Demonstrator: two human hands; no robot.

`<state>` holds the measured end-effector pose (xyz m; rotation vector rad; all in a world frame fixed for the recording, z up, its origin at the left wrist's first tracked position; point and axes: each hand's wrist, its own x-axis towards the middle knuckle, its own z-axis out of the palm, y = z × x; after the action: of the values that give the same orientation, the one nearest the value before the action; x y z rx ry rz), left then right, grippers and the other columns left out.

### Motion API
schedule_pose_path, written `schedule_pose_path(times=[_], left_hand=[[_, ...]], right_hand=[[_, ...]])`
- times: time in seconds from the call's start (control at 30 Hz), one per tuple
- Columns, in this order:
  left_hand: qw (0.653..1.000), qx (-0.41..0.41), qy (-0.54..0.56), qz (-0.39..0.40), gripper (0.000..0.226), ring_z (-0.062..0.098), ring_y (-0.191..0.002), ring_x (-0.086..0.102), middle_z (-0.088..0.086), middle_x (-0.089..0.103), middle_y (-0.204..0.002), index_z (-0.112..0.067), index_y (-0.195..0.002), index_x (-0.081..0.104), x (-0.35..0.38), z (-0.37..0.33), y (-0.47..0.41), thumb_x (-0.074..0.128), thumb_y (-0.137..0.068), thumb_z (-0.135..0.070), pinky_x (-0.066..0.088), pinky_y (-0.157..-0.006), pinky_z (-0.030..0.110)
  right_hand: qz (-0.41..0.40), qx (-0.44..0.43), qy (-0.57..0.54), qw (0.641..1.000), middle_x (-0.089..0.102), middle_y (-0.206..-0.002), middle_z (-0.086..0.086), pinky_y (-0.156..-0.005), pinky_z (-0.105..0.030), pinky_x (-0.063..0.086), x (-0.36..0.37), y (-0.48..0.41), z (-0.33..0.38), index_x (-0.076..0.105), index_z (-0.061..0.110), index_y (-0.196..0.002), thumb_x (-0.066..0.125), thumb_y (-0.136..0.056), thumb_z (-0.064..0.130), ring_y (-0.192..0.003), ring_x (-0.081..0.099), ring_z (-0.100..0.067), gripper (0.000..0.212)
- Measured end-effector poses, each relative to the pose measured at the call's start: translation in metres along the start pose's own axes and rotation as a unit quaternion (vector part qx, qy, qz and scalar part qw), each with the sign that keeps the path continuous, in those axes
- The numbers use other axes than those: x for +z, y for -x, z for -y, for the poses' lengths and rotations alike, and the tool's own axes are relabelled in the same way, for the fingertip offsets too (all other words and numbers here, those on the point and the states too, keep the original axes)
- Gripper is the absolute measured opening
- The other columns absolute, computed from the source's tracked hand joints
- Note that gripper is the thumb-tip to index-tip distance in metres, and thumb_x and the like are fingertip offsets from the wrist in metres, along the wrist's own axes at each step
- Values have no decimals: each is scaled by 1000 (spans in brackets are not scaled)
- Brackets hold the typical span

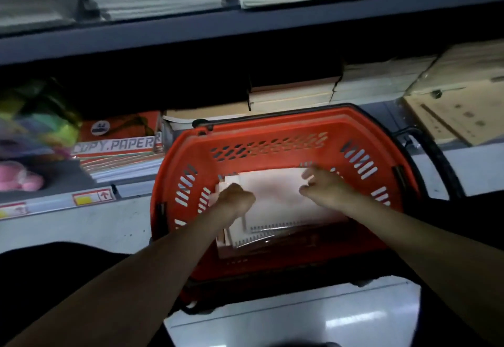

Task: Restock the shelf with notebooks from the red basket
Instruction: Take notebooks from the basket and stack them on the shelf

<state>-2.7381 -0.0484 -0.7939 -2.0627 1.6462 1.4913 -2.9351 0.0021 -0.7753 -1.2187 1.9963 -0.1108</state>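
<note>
The red basket (272,133) stands on the floor against the lower shelf, its black handle folded down. Inside it lies a stack of white spiral-bound notebooks (275,199) wrapped in clear film. My left hand (236,199) reaches into the basket with fingers curled down over the left edge of the stack. My right hand (326,187) hovers over the stack's right side with fingers spread and blurred by motion. Whether the right hand touches the stack is unclear. The shelf (300,16) above holds piles of white notebooks.
On the lower shelf, brown-covered pads (294,95) lie behind the basket and brown folders (458,117) at the right. A red copy paper pack (120,136) and coloured paper (38,117) sit at the left. Glossy white floor (300,319) lies below the basket.
</note>
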Motion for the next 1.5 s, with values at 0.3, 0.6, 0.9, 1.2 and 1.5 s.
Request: schedule_pose_path(times=[0.3,0.6,0.9,1.2,1.5], left_hand=[[977,-135,162,-19,13,26,-75,50,9,50,-83,-6,-90,48,12,5,-15,54,-89,-18,44,-74,33],[930,-205,304,3,30,23,-86,56,7,60,-94,-11,-108,57,-1,21,-25,52,-92,-35,43,-82,36],[916,-139,362,98,18,25,-92,63,6,67,-101,-9,-110,58,7,1,-15,62,-93,-15,49,-96,41],[972,198,113,46,53,21,-100,64,4,65,-119,-18,-132,47,-8,-54,34,63,-87,4,56,-88,40],[884,466,1,-30,33,18,-101,66,5,67,-108,-13,-116,59,-96,-80,74,71,-85,-11,56,-86,33]], right_hand=[[51,-166,337,925,14,-157,-7,-100,-45,42,66,-12,-51,2,33,-155,59,-89,24,-132,36,-35,87],[104,-261,315,907,28,-157,-17,-108,-38,33,44,-28,-46,3,12,-156,42,-100,35,-134,43,-35,72],[84,-301,287,905,30,-159,-5,-107,-30,29,35,9,-29,19,24,-155,43,-99,26,-136,42,-28,60],[-104,-143,-8,984,39,-149,-10,-111,-35,34,-28,-5,-12,25,24,-152,73,-82,28,-138,38,-28,85],[-70,-227,-287,928,72,-108,8,-76,-25,53,-87,33,17,65,22,-118,73,-85,16,-96,69,-6,35]])
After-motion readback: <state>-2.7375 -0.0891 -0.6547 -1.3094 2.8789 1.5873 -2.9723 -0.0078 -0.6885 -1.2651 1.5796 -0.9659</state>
